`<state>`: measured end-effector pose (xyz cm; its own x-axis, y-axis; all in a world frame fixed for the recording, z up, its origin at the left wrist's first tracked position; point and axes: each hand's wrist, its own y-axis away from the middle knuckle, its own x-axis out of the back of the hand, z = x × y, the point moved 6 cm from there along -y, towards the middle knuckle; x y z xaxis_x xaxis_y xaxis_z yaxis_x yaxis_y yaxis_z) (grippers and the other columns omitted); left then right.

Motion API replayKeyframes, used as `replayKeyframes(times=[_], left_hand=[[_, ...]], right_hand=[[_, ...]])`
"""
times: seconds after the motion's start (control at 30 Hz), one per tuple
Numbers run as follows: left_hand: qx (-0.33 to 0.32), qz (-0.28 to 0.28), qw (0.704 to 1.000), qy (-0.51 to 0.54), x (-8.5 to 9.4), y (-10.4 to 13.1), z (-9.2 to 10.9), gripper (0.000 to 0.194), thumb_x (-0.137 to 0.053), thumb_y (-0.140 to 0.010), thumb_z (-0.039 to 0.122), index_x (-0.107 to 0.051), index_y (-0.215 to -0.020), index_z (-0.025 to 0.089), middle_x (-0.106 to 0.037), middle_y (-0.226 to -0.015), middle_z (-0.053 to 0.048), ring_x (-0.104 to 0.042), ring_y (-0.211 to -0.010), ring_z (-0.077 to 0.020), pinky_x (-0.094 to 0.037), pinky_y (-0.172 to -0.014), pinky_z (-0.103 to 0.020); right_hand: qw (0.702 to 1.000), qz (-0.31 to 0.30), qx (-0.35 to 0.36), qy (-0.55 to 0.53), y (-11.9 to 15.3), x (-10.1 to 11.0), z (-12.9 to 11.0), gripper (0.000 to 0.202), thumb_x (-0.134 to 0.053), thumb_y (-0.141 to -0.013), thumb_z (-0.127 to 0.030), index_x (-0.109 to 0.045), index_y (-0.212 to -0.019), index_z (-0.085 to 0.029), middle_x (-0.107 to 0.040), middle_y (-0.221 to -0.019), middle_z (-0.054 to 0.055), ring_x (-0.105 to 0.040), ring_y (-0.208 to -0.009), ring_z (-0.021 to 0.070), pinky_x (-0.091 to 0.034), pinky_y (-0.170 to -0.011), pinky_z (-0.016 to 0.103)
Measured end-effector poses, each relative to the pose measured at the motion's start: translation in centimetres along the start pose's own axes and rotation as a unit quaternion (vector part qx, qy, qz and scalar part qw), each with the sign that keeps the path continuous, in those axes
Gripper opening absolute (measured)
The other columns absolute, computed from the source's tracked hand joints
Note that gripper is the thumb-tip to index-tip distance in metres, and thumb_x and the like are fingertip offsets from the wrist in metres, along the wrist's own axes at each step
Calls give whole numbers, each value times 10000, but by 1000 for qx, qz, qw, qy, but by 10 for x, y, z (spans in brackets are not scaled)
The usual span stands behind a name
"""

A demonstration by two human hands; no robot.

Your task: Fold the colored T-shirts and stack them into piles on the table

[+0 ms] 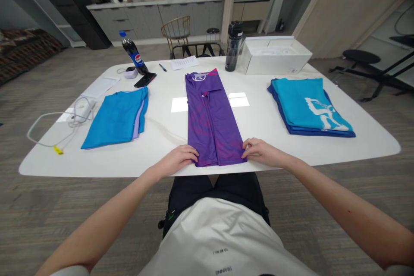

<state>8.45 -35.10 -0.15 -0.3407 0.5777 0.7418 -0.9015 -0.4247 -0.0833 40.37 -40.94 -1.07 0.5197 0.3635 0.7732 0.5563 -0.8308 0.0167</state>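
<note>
A purple shirt (210, 116) with pink markings lies lengthwise on the white table, its sides folded in toward the middle into a long strip. The collar end with a white logo points away from me, and the hem lies near the table's front edge. At the hem's left corner, my left hand (181, 158) has its fingers closed on the cloth. My right hand (260, 152) pinches the right edge close to the hem. Folded blue and lilac garments (118, 116) lie to the left. A stack of folded shirts (307, 105), turquoise over dark blue, lies to the right.
Along the far side of the white table (161, 131) stand a cola bottle (132, 54), a dark tumbler (233, 47) and a white box (274, 58). A phone (145, 79), a pen (162, 67) and papers (184, 63) lie there too. A white cable (42, 116) hangs over the left edge.
</note>
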Motion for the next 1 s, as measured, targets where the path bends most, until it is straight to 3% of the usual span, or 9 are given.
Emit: replayKeyframes(times=[0.1, 0.27, 0.37, 0.5, 0.57, 0.67, 0.83, 1.0], left_hand=[[42, -5, 999, 20, 6, 0, 9, 255, -521, -1025, 324, -757, -1058, 233, -758, -1065, -64, -665, -1064, -200, -474, -1005, -338], [114, -53, 982, 141, 19, 13, 36, 241, -546, -1014, 323, -764, -1071, 238, -759, -1023, -35, -684, -933, -153, -494, -865, -242], [150, -31, 963, 224, 28, 9, 32, 207, -623, -970, 341, -772, -1049, 220, -765, -1024, -37, -685, -949, -166, -499, -887, -255], [191, 111, 922, 318, 53, -22, -16, 193, -738, -882, 356, -769, -983, 194, -754, -930, -26, -664, -869, -152, -501, -808, -240], [188, 195, 883, 384, 70, -46, -44, 217, -783, -840, 363, -752, -965, 188, -734, -856, -8, -648, -789, -126, -497, -749, -219], [171, 274, 811, 489, 96, -86, -81, 254, -812, -809, 355, -715, -967, 181, -727, -828, -4, -653, -734, -119, -514, -709, -216], [181, 336, 741, 553, 133, -148, -133, 200, -749, -848, 253, -695, -1010, 149, -766, -907, -61, -714, -783, -168, -580, -812, -308], [202, 360, 719, 558, 168, -188, -173, 169, -663, -914, 214, -679, -1065, 139, -772, -947, -76, -735, -822, -180, -584, -917, -369]], right_hand=[[999, 12, -1, -31, -2, 1, -13, 279, -561, -1000, -377, -798, -942, -243, -685, -1066, 97, -611, -1015, 227, -436, -946, 386], [983, -39, -54, -171, 9, 8, -51, 303, -544, -1010, -433, -763, -977, -226, -724, -973, 71, -633, -918, 205, -456, -858, 339], [967, -27, -98, -234, 3, 16, -57, 289, -587, -974, -456, -751, -974, -219, -726, -964, 59, -630, -874, 198, -460, -800, 323], [953, 55, -119, -273, -40, 36, -31, 291, -675, -886, -485, -721, -947, -205, -699, -886, 37, -600, -802, 188, -456, -770, 335], [938, 119, -114, -304, -73, 54, -10, 325, -707, -844, -510, -699, -933, -198, -680, -859, 29, -594, -787, 182, -461, -764, 339], [916, 204, -99, -330, -126, 86, 21, 369, -744, -788, -536, -671, -904, -194, -657, -800, 11, -572, -729, 158, -457, -721, 323], [900, 267, -108, -327, -211, 130, 68, 341, -781, -729, -475, -627, -845, -194, -604, -667, -32, -510, -617, 119, -416, -611, 268], [906, 254, -152, -302, -272, 162, 101, 237, -738, -798, -379, -608, -852, -188, -576, -639, -41, -491, -588, 106, -347, -548, 225]])
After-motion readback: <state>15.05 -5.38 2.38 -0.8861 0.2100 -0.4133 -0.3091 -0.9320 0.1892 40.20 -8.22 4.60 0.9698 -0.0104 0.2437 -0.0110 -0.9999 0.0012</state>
